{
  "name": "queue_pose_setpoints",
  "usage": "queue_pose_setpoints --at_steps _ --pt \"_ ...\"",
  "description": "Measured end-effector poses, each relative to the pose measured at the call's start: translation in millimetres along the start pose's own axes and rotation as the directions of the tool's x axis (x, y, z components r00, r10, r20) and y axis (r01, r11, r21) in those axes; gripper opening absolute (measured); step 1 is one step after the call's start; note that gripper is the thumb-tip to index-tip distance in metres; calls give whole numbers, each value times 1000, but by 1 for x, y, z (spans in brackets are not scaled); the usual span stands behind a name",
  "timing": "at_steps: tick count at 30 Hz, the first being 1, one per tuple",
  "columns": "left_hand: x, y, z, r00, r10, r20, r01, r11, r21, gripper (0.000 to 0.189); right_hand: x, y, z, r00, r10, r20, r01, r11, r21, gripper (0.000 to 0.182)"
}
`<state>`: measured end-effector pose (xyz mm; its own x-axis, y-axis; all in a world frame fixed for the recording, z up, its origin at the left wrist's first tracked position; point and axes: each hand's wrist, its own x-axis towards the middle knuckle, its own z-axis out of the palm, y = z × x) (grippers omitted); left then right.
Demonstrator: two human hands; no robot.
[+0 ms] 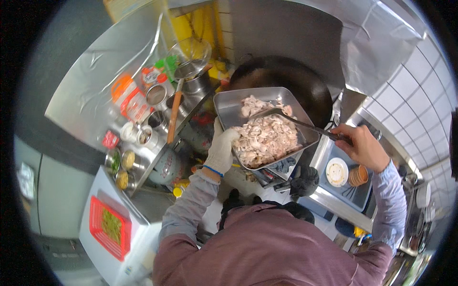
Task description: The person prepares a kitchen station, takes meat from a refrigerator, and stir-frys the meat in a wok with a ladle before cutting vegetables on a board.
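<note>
My left hand [222,150], in a white knit glove, grips the near left rim of a rectangular metal tray [229,103]. Pale chopped meat [268,139] fills the near part of the tray, with a smaller heap toward the far side. My bare right hand [361,144] holds the handle of a dark metal spatula [304,124], whose blade lies among the meat between the two heaps. Just beyond the tray sits a large dark wok [304,78], its near side partly hidden by the tray.
Left of the tray, a steel shelf [154,153] bears seasoning cups, bags and a wooden-handled strainer [175,114]. A red basket [123,236] of greenish food stands on a white surface at lower left. On the right, a sink [343,196] holds a white plate [337,172] and stacked brown bowls [357,176].
</note>
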<state>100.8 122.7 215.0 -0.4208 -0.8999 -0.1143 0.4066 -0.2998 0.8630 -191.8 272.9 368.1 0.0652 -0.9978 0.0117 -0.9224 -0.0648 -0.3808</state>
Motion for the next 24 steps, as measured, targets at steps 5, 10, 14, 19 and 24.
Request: queue_pose_setpoints --at_steps 5,10,14,19,24 --pt "44 -6 1 967 -237 89 252 938 -240 56 13 2 36 978 135 -159 -139 990 -18 23" --pt "69 17 8 865 -469 180 502 819 -279 42 14 -1 48 918 295 -264 -276 955 108 21" --pt "76 28 -1 822 -519 234 565 793 -229 35 3 -3 36 878 357 -319 -345 934 96 25" --pt "75 28 -22 896 -387 218 419 899 -129 41 -17 -17 6 848 489 -206 -484 872 77 22" --pt "68 34 -26 914 -350 206 375 922 -93 24 -20 -10 35 866 485 -125 -459 868 190 19"
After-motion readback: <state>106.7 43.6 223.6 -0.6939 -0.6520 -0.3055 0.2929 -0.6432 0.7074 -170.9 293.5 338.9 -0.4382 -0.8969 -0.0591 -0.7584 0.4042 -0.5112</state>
